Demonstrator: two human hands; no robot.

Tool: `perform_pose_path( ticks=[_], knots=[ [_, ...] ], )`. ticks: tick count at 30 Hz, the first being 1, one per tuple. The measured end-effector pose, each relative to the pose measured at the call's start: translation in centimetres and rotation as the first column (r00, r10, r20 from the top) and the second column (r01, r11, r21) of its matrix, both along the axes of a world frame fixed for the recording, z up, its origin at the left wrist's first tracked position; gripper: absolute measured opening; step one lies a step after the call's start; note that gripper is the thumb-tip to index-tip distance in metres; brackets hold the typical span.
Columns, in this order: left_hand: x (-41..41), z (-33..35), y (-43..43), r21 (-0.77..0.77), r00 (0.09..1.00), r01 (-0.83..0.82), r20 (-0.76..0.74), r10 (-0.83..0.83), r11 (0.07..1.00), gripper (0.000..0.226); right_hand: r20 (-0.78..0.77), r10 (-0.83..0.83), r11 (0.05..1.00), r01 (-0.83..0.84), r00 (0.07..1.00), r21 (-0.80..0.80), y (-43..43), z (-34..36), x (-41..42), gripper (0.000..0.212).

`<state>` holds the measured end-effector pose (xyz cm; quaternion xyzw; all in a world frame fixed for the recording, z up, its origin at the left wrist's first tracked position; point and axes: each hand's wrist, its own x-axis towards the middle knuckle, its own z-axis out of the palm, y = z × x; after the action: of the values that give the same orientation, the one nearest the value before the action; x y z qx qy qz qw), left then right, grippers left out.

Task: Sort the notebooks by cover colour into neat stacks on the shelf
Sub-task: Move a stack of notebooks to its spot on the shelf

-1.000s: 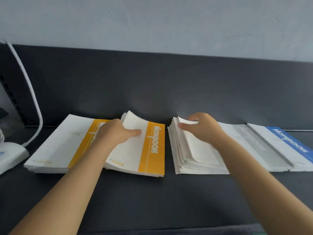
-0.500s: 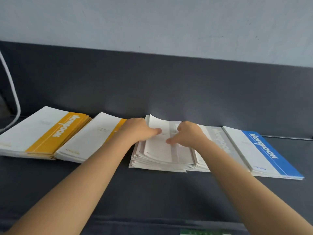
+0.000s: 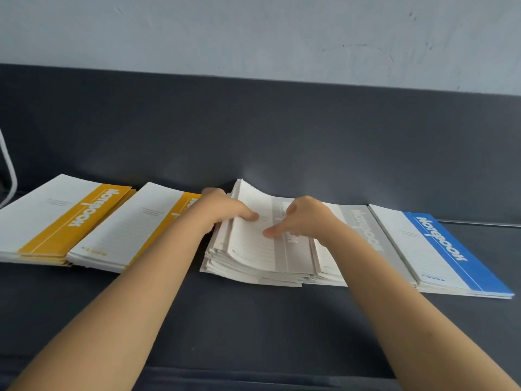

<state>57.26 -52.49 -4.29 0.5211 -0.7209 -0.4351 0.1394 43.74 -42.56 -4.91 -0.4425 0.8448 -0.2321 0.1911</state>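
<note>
"What's behind it all?"

"A pale grey-blue wall point(image 3: 253, 29), matte, with a few dark scuffs point(image 3: 411, 16) toward the upper right."

"And lower down?"

"A dark grey back panel point(image 3: 253, 122) runs the full width and meets the shelf point(image 3: 253, 320), which is the same dark grey. A white cable point(image 3: 10, 170) curves down at the far left. The light is soft and even."

Perhaps a stationery shop: stacks of identical notebooks point(image 3: 64, 218) on a dark shelf point(image 3: 253, 320)
</note>
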Motion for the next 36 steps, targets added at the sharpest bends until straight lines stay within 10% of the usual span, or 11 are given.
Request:
perform_pose_path(
  ticks=[7,11,14,18,24,36],
  knots=[
    [0.9,-0.3,-1.1,0.175,0.959,0.063,-0.283,-0.011,0.983,0.053,0.208,-0.038,0.988,0.068,0.977,-0.14,0.0,-0.1,-0.7,0.089],
    [1.8,1.4,-1.1,0.049,0.758,0.117,-0.65,-0.057,0.992,0.038,0.313,-0.149,0.829,0.291,0.938,-0.478,-0.4,0.4,-0.6,0.112],
    [1.9,1.9,-0.9,-0.061,0.551,0.157,-0.823,-0.139,0.986,0.046,0.529,0.207,0.708,0.248,0.823,-0.661,0.4,1.6,0.3,0.068],
    [1.6,1.0,-0.7,-0.182,0.504,0.125,-0.835,-0.221,0.975,0.038,0.41,0.352,0.633,0.108,0.842,-0.766,0.4,0.7,1.4,0.023],
    [1.6,0.5,-0.4,-0.197,0.443,0.178,-0.859,-0.258,0.964,0.028,0.47,0.361,0.639,0.153,0.806,-0.754,-0.2,-0.2,1.3,0.036],
    [1.4,0.1,-1.0,-0.233,0.376,0.266,-0.868,-0.323,0.935,0.075,0.429,0.392,0.538,0.176,0.814,-0.825,-0.7,-0.2,1.7,0.055]
  ],
)
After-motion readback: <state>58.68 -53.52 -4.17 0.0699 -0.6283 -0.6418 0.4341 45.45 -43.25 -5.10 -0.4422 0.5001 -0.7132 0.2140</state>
